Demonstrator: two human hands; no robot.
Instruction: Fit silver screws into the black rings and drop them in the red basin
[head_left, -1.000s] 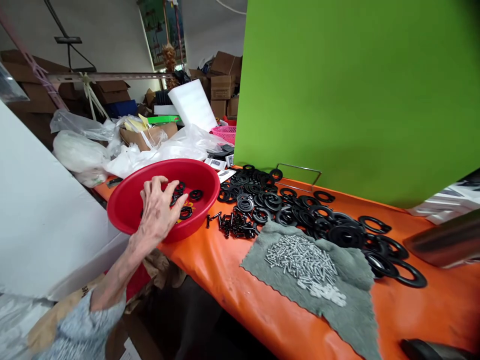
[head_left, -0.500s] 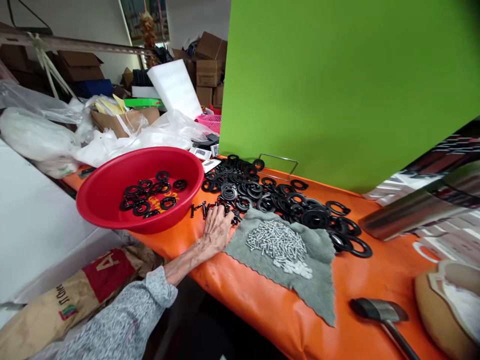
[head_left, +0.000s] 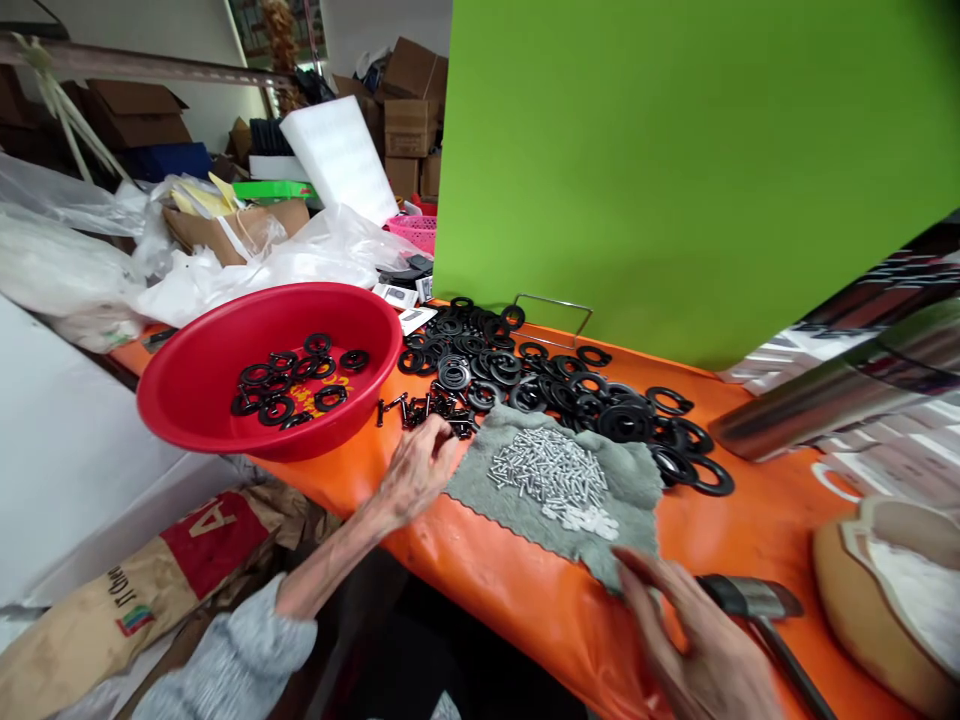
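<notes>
My left hand (head_left: 421, 462) is closed in a pinch at the front of a heap of small black pins (head_left: 435, 405). Whatever its fingertips hold is hidden. At the lower right, my right hand (head_left: 694, 635) is blurred, with thumb and fingers apart, over the near corner of a grey-green cloth (head_left: 487, 490). Spread on that cloth are a pile of small silver screws or pins (head_left: 551, 468) and several small white pieces (head_left: 589, 522). Many black rings (head_left: 562, 385) lie behind it. More black rings (head_left: 279, 385) sit in a red basin (head_left: 187, 400) on the left.
An orange-covered table (head_left: 480, 580) runs along a green panel (head_left: 675, 180). A mallet (head_left: 750, 597) lies beside a tan bowl (head_left: 847, 590) at right. A shiny metal cylinder (head_left: 780, 415) stands behind them. A bent wire frame (head_left: 551, 322) leans near the panel. Plastic bags (head_left: 262, 265) lie behind the basin.
My left hand has drawn back slightly from the black pins, toward me. My right hand has come into view at the lower right. The view has shifted a little.
</notes>
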